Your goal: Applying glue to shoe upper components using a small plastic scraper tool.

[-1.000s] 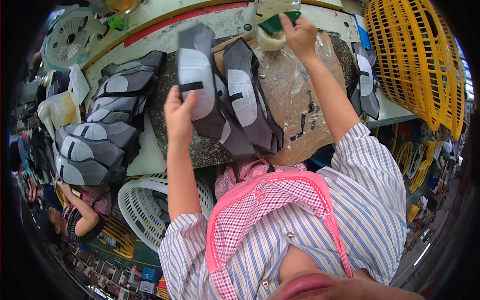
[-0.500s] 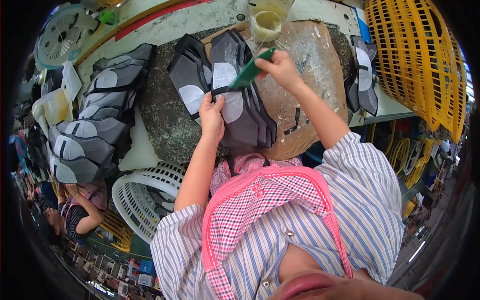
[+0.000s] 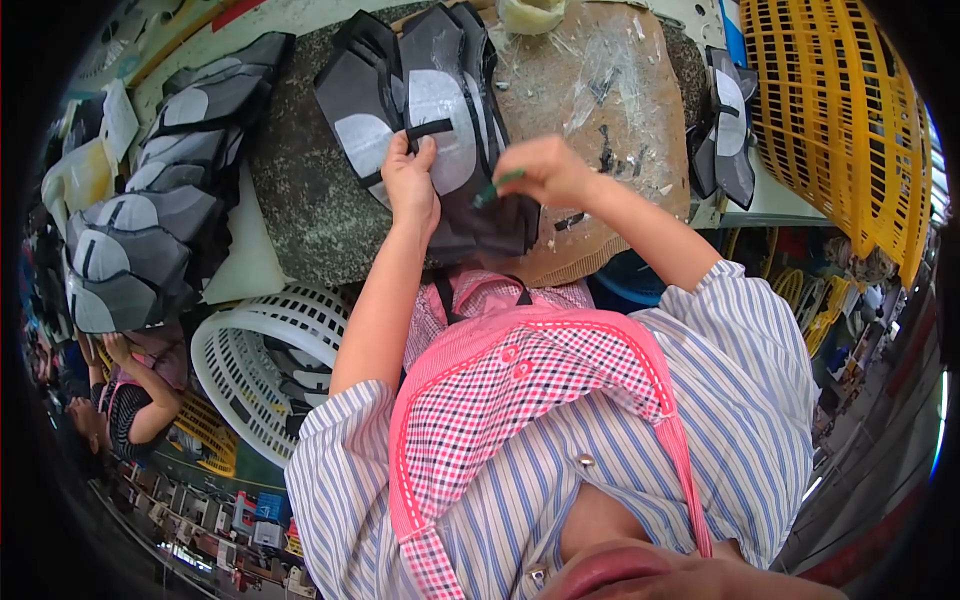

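A stack of dark grey cut pieces with white half-round patches point(image 3: 440, 95) lies fanned on the bench. A short black strip point(image 3: 431, 129) crosses the patch of the top piece. My left hand point(image 3: 411, 180) is at that strip's left end, thumb and fingertips closed on it at the piece's edge. My right hand point(image 3: 548, 172), blurred by motion, grips a green flat spreader point(image 3: 487, 196) over the stack's lower right side. Most of the spreader is smeared or hidden by the fingers. A second fan of similar pieces point(image 3: 360, 95) lies just left of the stack.
Glue-streaked cardboard point(image 3: 585, 90) lies under the right side, with a pale glue pot point(image 3: 531, 14) at its far edge. Finished-looking pieces point(image 3: 155, 225) are piled left. A yellow basket point(image 3: 830, 110) stands right, a white basket point(image 3: 235, 370) below left. Another person point(image 3: 140, 400) works at left.
My right hand has drawn the spreader away from the strip, down and toward me. The strip now lies across the patch. My left hand stays beside it. The whole view has shifted slightly.
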